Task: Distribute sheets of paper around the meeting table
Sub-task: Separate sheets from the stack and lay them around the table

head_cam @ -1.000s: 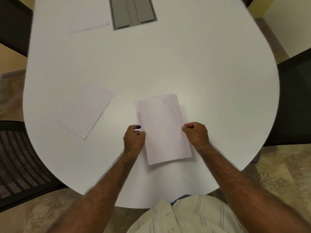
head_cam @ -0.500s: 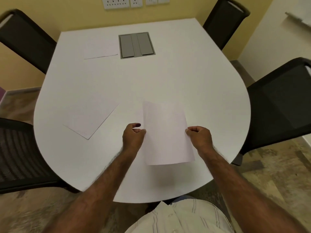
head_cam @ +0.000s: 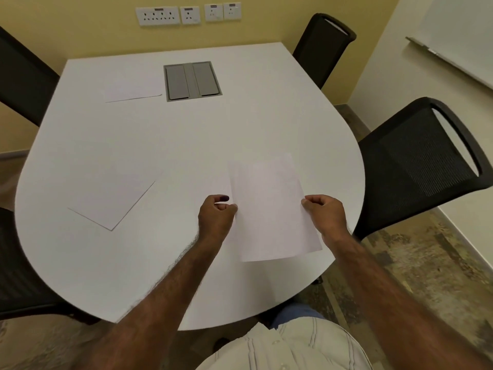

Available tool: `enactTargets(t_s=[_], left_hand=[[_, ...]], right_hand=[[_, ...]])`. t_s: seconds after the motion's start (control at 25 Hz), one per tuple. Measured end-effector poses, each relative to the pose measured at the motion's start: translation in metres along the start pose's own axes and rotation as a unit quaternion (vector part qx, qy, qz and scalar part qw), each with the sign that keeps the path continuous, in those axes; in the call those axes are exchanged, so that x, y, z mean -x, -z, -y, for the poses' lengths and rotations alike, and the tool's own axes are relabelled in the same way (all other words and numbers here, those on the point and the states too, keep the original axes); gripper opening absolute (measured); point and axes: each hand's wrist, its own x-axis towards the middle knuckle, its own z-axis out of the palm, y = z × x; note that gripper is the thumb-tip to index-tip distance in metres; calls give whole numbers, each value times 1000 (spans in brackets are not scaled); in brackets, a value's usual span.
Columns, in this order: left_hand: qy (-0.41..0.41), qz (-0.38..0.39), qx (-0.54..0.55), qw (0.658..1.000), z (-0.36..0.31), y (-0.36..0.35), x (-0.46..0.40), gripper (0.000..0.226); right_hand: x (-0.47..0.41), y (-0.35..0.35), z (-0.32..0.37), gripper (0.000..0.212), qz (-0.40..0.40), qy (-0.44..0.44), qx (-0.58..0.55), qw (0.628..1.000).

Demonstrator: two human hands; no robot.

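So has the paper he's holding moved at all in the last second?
Yes. The held sheet of paper has shifted right, toward the table's right edge and the black chair, further from the sheet lying at the left.

White table (head_cam: 160,145) and paper sheets (head_cam: 269,206) — black mesh chairs (head_cam: 416,161) — yellow wall (head_cam: 93,28)

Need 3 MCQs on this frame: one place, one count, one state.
1. Where is the grey cable hatch?
A. far end of the table
B. near edge
C. on a chair

2. How many sheets lie flat on the table, unheld?
A. none
B. two
C. five

3. How is the held sheet gripped?
A. left hand only
B. both hands pinching its side edges
C. lying loose

Answers:
1 A, it sits near the wall sockets.
2 B, the near-left sheet and the far sheet.
3 B, the left hand and right hand each pinch an edge.
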Motion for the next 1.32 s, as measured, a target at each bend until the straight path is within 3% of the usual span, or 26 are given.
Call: enactTargets(t_s=[0.76, 1.32], left_hand=[[81, -72, -34, 994, -45, -184, -164, 24], [157, -102, -60, 981, -29, -269, -248, 33]], right_hand=[[-285, -13, 69, 17, 88, 27, 94, 991], [-442, -63, 55, 13, 129, 4, 146, 981]])
